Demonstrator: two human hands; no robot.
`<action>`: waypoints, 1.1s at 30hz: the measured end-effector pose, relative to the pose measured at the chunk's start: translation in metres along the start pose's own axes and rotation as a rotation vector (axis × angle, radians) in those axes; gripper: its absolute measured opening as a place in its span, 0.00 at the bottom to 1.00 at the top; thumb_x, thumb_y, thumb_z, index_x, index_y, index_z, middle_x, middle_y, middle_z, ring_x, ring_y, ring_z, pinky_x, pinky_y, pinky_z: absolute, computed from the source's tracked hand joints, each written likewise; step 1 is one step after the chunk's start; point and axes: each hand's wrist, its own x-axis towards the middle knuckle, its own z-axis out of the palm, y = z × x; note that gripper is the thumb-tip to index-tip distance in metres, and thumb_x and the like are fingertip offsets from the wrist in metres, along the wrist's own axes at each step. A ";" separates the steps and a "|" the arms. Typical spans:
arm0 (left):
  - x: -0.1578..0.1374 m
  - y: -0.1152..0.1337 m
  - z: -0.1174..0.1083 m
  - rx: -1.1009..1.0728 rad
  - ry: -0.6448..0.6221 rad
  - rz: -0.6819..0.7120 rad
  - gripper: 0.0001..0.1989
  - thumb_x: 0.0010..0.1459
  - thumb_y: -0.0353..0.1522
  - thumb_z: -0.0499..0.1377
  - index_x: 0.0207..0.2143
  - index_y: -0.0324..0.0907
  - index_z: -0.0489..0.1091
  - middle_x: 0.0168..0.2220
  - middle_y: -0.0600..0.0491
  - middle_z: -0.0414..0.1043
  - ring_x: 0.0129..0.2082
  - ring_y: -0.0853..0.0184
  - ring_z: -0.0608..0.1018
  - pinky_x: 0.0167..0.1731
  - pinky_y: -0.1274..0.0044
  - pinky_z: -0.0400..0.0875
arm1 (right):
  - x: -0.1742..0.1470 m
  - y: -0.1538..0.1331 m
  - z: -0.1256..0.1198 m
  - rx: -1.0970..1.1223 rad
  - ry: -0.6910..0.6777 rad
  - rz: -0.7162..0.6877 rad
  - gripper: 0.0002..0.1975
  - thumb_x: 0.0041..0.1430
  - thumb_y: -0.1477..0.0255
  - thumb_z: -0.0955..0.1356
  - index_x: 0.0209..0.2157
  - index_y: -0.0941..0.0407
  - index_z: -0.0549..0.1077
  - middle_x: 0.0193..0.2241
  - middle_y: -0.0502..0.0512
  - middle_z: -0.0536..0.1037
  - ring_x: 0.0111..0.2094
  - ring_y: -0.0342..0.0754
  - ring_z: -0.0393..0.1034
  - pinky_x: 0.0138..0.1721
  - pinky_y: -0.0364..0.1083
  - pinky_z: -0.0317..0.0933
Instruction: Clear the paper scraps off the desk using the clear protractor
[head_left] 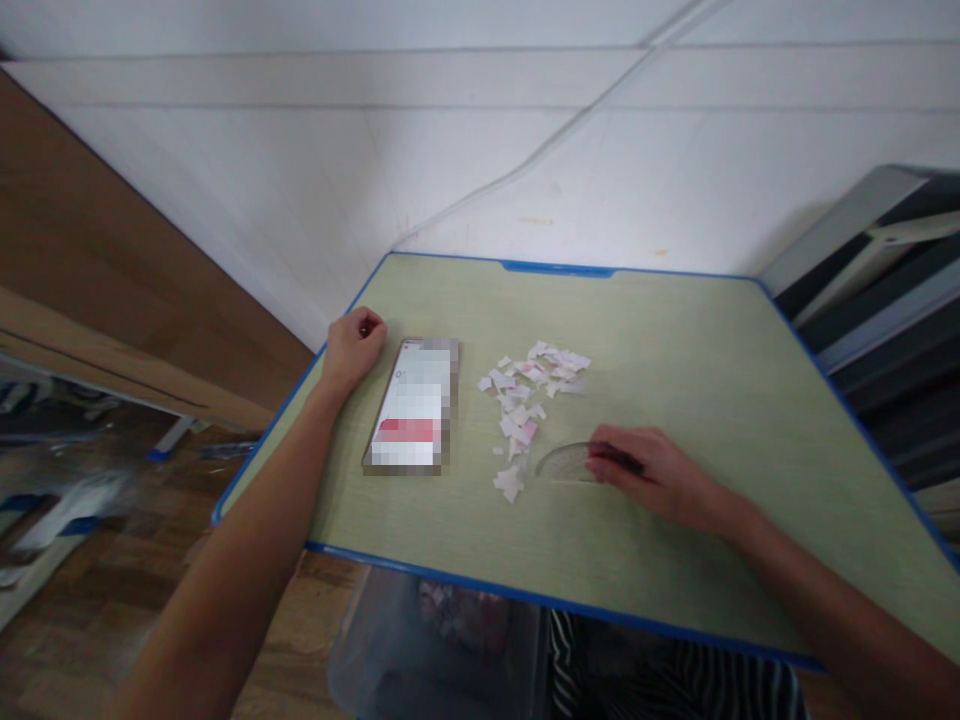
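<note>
In my right hand [637,468] is a clear plastic protractor [564,462], gripped between thumb and fingers at its right end. Its curved edge faces away from me, and its left tip lies close to the torn paper scraps [517,410]. Those scraps are small, white with some pink, and spread in a loose trail up the middle of the table. My left hand [355,345] rests near the table's left edge, curled into a loose fist, with nothing visible in it. Just right of that hand lies a phone [409,405] with its screen lit and partly blurred out.
The pale green table [675,340] has a blue rim and stands against a white wall [450,150]. Below its front edge is a translucent plastic bin [360,640] with paper scraps inside. A wooden panel [135,220] rises at left; a folded metal frame [892,240] leans at right.
</note>
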 end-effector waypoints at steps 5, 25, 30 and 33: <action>0.000 0.001 0.000 0.009 -0.008 -0.005 0.03 0.47 0.30 0.54 0.22 0.44 0.62 0.22 0.55 0.65 0.25 0.68 0.68 0.30 0.75 0.63 | 0.000 0.004 0.002 -0.020 0.106 0.025 0.10 0.63 0.69 0.60 0.28 0.54 0.65 0.21 0.49 0.70 0.21 0.43 0.61 0.23 0.41 0.54; 0.001 -0.003 0.002 0.002 0.002 0.030 0.03 0.47 0.31 0.53 0.22 0.43 0.62 0.22 0.55 0.66 0.25 0.69 0.67 0.29 0.76 0.63 | -0.002 -0.004 0.006 -0.045 -0.074 -0.077 0.11 0.65 0.69 0.59 0.28 0.54 0.65 0.21 0.49 0.69 0.23 0.44 0.63 0.25 0.42 0.54; 0.001 -0.001 0.001 -0.006 -0.007 0.013 0.02 0.47 0.31 0.53 0.22 0.43 0.62 0.22 0.55 0.65 0.24 0.69 0.67 0.29 0.75 0.62 | -0.005 -0.008 0.007 -0.039 -0.071 -0.124 0.11 0.66 0.70 0.59 0.28 0.55 0.65 0.21 0.48 0.68 0.23 0.44 0.63 0.26 0.42 0.54; 0.001 -0.001 0.001 0.000 -0.010 0.011 0.02 0.47 0.31 0.53 0.22 0.43 0.62 0.23 0.55 0.65 0.25 0.69 0.67 0.30 0.75 0.62 | -0.006 -0.010 0.009 -0.054 -0.094 -0.086 0.11 0.66 0.70 0.59 0.29 0.55 0.65 0.22 0.49 0.69 0.23 0.44 0.63 0.26 0.42 0.54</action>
